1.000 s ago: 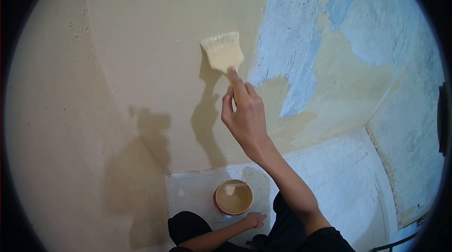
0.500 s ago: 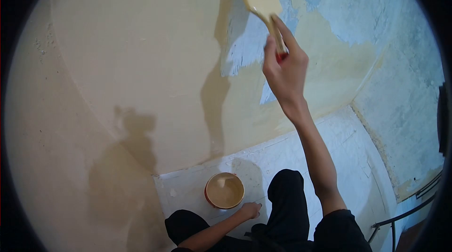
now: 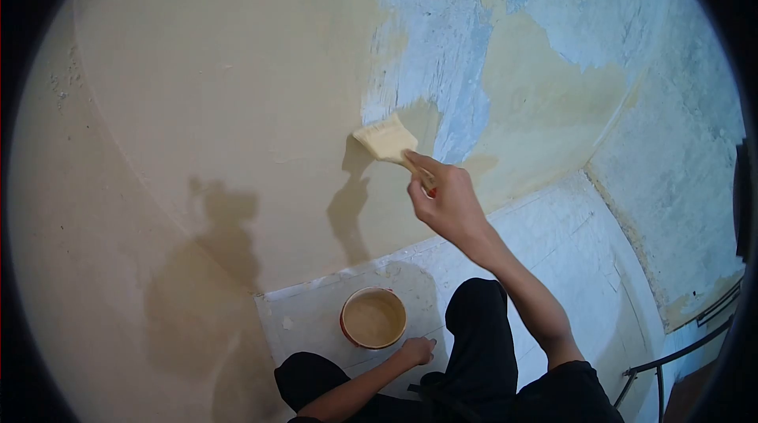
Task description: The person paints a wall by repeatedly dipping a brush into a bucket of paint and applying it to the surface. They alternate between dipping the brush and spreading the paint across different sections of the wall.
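Observation:
A wide paintbrush (image 3: 387,139) with cream paint on its bristles is in my right hand (image 3: 450,200), fingers wrapped round its handle. Its bristles are at the wall, near the lower left end of a white and blue unpainted patch (image 3: 426,52). My left hand (image 3: 418,350) rests low between my knees, fingers curled in; whether it holds anything is too small to tell. Just left of it stands a round paint bucket (image 3: 373,318) with cream paint inside.
Cream wall (image 3: 237,107) spreads over the left and centre. A pale ledge (image 3: 553,225) runs below it. At the lower right are dark metal bars (image 3: 679,360). My black-clad knees (image 3: 478,320) flank the bucket's near side.
My right hand and the brush have moved down and to the left along the wall, uncovering the upper part of the pale patch. My left hand has hardly moved.

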{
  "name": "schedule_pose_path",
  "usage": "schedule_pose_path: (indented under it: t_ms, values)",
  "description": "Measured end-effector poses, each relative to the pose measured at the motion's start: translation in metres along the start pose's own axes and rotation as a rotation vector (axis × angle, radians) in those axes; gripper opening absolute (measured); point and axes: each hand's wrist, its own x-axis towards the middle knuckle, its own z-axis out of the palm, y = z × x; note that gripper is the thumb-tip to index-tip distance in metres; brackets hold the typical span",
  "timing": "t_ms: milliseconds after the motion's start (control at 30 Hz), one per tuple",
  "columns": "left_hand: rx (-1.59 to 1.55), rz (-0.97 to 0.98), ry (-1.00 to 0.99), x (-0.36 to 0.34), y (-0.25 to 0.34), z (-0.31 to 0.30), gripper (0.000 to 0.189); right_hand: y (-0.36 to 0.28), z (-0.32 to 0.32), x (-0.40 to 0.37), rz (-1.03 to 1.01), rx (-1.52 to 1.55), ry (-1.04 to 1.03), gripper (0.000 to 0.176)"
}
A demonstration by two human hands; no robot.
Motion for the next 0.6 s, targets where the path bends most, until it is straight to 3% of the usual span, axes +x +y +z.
schedule_pose_path:
  t_ms: [133, 367, 467, 600]
  values:
    - [-0.028, -0.013, 0.022, -0.004, 0.007, 0.001, 0.032, 0.003, -0.017, 0.016, 0.084, -0.009, -0.113, 0.032]
    - [-0.008, -0.005, -0.026, 0.006, -0.004, 0.000, 0.035, -0.019, -0.053, 0.108, -0.034, -0.182, -0.276, 0.027]
    - [-0.009, -0.012, -0.019, 0.002, -0.005, -0.008, 0.036, -0.058, -0.080, 0.130, 0.086, -0.106, -0.361, 0.028]
    - [0.001, 0.042, 0.005, 0.007, -0.006, -0.003, 0.035, -0.088, -0.104, 0.152, -0.048, -0.272, -0.243, 0.025]
